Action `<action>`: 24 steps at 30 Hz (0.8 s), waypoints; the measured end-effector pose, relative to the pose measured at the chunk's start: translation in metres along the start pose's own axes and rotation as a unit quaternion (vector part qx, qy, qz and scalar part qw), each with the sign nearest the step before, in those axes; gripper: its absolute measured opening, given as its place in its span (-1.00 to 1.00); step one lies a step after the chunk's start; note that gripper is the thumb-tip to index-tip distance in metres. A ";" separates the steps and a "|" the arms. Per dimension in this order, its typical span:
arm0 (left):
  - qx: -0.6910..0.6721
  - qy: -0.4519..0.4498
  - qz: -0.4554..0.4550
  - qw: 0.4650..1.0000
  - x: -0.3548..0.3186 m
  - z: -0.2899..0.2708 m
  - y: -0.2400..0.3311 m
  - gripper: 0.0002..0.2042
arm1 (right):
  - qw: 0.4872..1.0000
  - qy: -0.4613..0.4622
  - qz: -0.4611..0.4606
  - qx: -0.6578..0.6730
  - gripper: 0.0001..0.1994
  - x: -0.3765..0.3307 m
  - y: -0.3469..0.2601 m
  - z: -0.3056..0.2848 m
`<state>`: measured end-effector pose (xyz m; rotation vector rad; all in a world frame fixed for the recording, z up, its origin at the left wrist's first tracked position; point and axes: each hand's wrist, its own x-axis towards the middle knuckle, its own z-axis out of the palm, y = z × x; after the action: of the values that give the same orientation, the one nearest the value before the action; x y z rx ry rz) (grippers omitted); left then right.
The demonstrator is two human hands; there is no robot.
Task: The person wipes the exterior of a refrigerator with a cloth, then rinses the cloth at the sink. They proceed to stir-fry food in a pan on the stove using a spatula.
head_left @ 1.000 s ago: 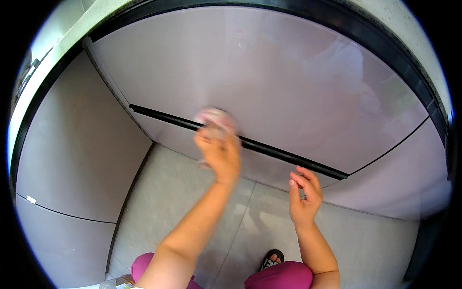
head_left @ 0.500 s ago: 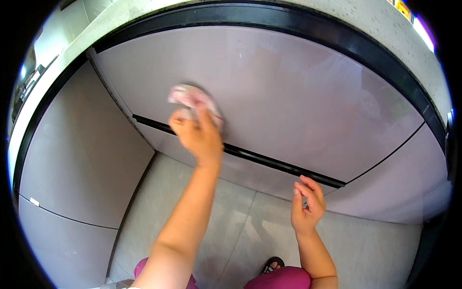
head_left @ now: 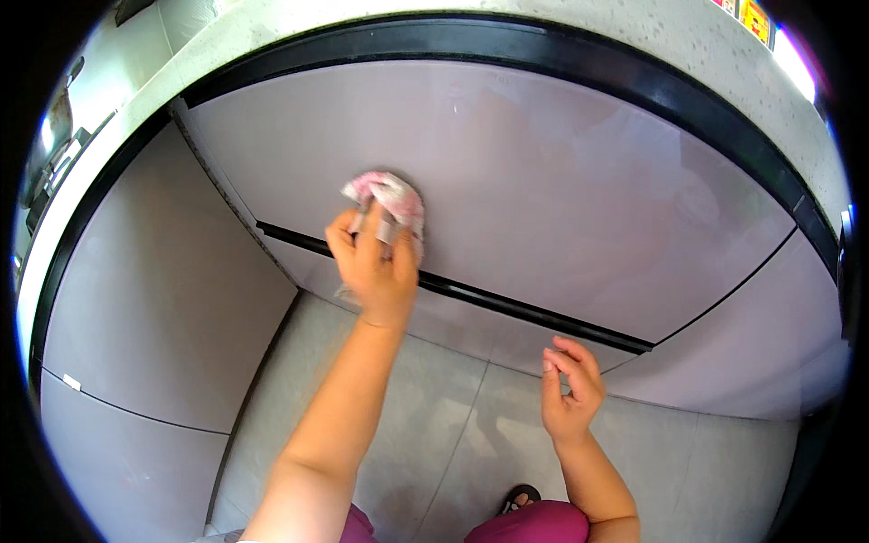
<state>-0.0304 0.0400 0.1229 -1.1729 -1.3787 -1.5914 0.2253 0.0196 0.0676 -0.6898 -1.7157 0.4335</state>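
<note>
Presently holding a crumpled pink-and-white cloth [head_left: 396,193] in the bare left hand [head_left: 376,271], pressing it against a glossy pale-mauve cabinet front [head_left: 561,190], by a long black handle strip [head_left: 534,312]. Gripping with bent, parted fingers, with bunched fabric showing between them; hiding the fingertips and part of the cloth, so leaving the tightness of the pinch impossible to tell. Showing beside the wrist a pale, blurred scrap [head_left: 344,293], too indistinct to tell whether belonging to the cloth. Holding the bare right hand [head_left: 572,394] well apart from the cloth, near the strip's right end, curling its fingers loosely toward the thumb and leaving a gap inside. Cutting off magenta trousers [head_left: 534,525] at the lower edge, partly covering a black open-toed sandal [head_left: 520,498] on the grey tiled floor [head_left: 634,462]. Losing part of a speckled pale stone countertop [head_left: 615,32] beyond the upper edge.
</note>
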 end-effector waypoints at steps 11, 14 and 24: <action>0.035 -0.032 -0.058 0.997 0.008 -0.025 -0.055 -0.83 | 0.999 -0.014 0.009 0.047 -0.85 -0.007 -0.004 0.008; 0.033 0.064 -0.338 0.938 0.049 -0.014 -0.057 -0.78 | 1.000 -0.007 0.016 0.022 -0.86 -0.005 -0.003 -0.006; -0.137 -0.317 0.189 0.919 -0.098 0.009 0.070 -0.78 | 0.993 0.072 -0.091 0.009 -0.82 -0.003 -0.005 -0.015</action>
<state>0.0688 0.0320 0.0539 -2.1180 -1.2048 -1.1890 0.2391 0.0126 0.0728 -0.5336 -1.6187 0.2658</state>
